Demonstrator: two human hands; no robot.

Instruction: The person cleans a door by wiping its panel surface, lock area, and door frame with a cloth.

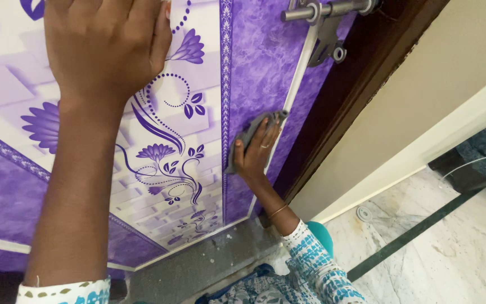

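A door (254, 62) with purple marbled panels and a white centre panel printed with purple flowers fills the left of the view. My left hand (105, 48) lies flat against the white panel near the top, fingers together, holding nothing. My right hand (257, 149) presses a grey cloth (248, 135) against the purple strip at the door's right side, below the latch. A ring shows on one finger and a thin bangle on that wrist.
A metal sliding bolt (327, 11) with its hasp sits at the door's top right, next to the dark wooden frame (355, 95). Right of it is a cream wall (451, 73). A marble floor (457, 247) with a dark inlaid stripe lies below; a grey threshold (209, 262) runs under the door.
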